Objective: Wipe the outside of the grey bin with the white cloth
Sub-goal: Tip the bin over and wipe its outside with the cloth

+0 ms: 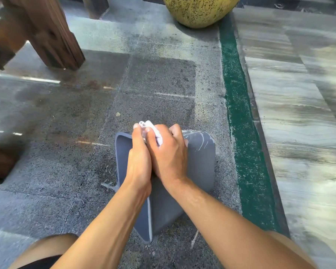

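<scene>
The grey bin [199, 167] lies on its side on the stone floor, its open mouth facing left and its flat outer wall facing up and right, with pale scuff marks near the far corner. My left hand [139, 158] grips the bin's rim at the far end of the mouth. My right hand [168, 152] presses the bunched white cloth [153, 131] against the bin's top edge; most of the cloth is hidden under the fingers. The two hands touch each other.
Speckled grey stone floor [66, 152] surrounds the bin. A green painted strip [239, 113] and a raised streaked stone ledge [299, 113] run along the right. A yellow speckled pot [200, 10] stands at the far edge. Wooden furniture legs [47, 33] stand at the left.
</scene>
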Motion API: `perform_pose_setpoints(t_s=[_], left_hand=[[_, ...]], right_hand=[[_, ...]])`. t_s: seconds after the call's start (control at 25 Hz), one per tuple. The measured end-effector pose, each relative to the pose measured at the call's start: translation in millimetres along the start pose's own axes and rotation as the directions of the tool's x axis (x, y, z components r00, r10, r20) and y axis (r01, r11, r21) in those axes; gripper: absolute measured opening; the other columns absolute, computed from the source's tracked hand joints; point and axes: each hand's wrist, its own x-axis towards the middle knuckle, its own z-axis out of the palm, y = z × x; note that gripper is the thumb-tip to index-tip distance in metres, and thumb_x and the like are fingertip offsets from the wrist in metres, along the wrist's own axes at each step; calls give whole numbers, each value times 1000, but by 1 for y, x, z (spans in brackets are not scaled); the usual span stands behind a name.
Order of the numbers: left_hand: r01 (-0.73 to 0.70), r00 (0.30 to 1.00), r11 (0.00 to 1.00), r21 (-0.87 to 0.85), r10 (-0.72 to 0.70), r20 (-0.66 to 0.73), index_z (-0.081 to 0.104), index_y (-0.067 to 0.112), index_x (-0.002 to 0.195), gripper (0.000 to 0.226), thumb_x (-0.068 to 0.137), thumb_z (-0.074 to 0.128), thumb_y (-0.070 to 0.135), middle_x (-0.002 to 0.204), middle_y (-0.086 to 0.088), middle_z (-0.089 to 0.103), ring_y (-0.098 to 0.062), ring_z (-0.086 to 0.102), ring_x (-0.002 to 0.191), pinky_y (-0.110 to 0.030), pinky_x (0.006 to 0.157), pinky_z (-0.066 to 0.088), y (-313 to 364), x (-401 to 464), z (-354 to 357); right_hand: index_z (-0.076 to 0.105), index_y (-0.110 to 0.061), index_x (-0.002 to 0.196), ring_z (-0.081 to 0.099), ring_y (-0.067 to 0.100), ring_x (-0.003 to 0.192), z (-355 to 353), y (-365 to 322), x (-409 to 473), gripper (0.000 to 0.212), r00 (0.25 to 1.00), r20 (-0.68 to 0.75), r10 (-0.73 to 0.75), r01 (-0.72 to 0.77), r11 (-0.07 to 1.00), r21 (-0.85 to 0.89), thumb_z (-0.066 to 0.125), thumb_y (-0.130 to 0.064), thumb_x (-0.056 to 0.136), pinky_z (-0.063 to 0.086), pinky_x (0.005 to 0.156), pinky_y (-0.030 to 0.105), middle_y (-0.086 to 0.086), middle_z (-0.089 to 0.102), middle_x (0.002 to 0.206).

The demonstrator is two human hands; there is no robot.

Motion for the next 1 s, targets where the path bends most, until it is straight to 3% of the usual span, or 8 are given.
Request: perform_pose_setpoints(t_s=[0.08,0.16,0.24,0.4,0.64,0.84,1.0], left_hand=[[43,996,995,87,-36,-80,79,35,59,63,85,45,80,70,9,79,-15,75,83,-39,90,60,1,-5,3],[90,984,983,160,-64,-165,80,22,58,73,88,46,79,62,8,77,-14,75,74,-34,78,59,3,-8,6],[105,975,976,192,-63,-212,77,12,67,77,89,46,78,63,4,78,-15,73,71,-35,75,58,2,-6,7],[68,971,958,279,1,-240,74,7,76,71,85,57,75,73,-1,75,-18,67,69,-34,69,52,-4,-1,5],[-29,982,870,493,116,-148,60,3,64,57,88,73,53,59,-7,53,-21,44,56,-35,52,36,-6,-3,2],[-70,987,865,497,134,-94,75,-5,80,47,84,81,41,78,-23,78,-22,58,60,-53,64,58,-13,1,-1],[-78,989,878,473,128,-76,75,2,72,37,85,82,36,65,-4,71,-20,58,58,-35,56,49,-14,-1,-1]], right_hand=[[70,-24,89,35,15,70,2,6,-1,31,1000,-6,2,-2,1000,-3,54,-50,93,48,77,43,-6,41,83],[70,-23,89,34,14,71,3,10,-3,31,1000,-16,-14,14,1000,0,55,-50,94,48,74,43,-4,43,83],[70,-22,88,41,17,74,4,15,-3,32,998,-48,-28,27,1000,-12,55,-50,94,46,73,42,-1,46,83],[71,-19,86,55,29,76,5,31,0,29,992,-117,-50,43,997,-58,59,-44,93,41,73,42,4,51,82],[71,-16,89,58,35,78,-6,65,11,34,990,-140,10,-22,997,-81,54,-44,94,50,73,46,8,56,86],[72,-21,92,59,33,79,-23,101,22,30,987,-138,83,-108,978,-180,55,-46,95,44,76,41,4,57,91],[70,-24,100,57,32,86,-31,131,28,33,974,-113,196,-209,971,-113,50,-49,97,48,79,41,0,53,96]])
